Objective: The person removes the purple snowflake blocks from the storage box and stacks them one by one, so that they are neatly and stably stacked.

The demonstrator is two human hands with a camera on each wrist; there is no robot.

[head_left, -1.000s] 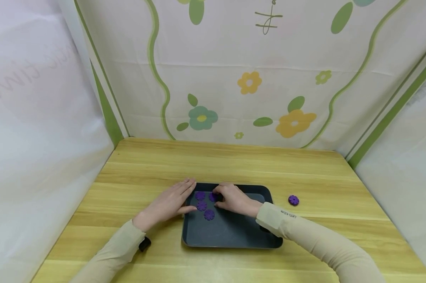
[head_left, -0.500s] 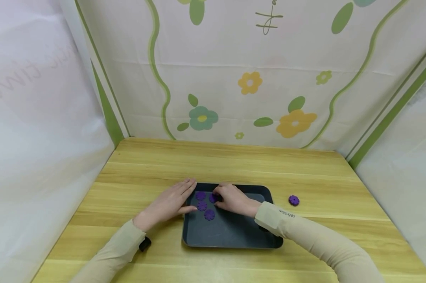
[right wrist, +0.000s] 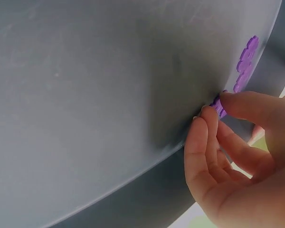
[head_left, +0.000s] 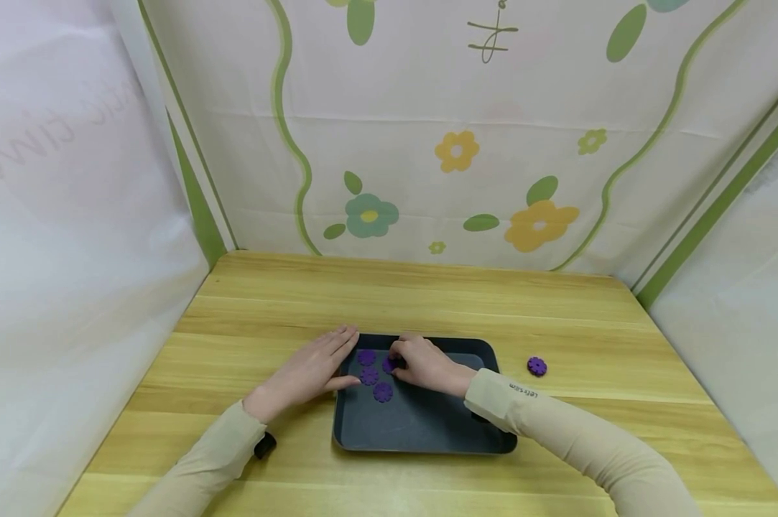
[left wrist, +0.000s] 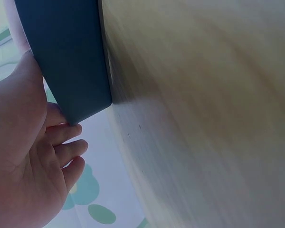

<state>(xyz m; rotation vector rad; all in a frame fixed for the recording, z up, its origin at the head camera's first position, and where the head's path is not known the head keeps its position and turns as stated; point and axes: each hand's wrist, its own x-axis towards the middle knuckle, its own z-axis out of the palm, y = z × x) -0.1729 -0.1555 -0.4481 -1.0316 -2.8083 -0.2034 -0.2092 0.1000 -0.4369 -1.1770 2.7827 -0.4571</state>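
Observation:
A dark rectangular tray (head_left: 421,427) lies on the wooden table. My right hand (head_left: 432,366) reaches into its far left part and pinches a purple flower-shaped disc (head_left: 388,365) between thumb and fingers, low against the tray floor. The fingers partly hide that disc; in the right wrist view, the pinched disc (right wrist: 219,106) shows beside the thumb. To its left lie three similar discs: a far one (head_left: 366,357), a middle one (head_left: 369,375) and a near one (head_left: 383,392). My left hand (head_left: 304,370) rests on the tray's left rim, fingers extended, thumb over the edge.
Another purple flower-shaped piece (head_left: 536,366) lies on the table (head_left: 427,485) right of the tray. A small black object (head_left: 264,446) shows by the left cuff. White fabric walls with a flower print (head_left: 389,129) stand behind and at both sides.
The disc at my right fingertips has shifted slightly toward the near side. My left hand, the tray and the other discs look unmoved.

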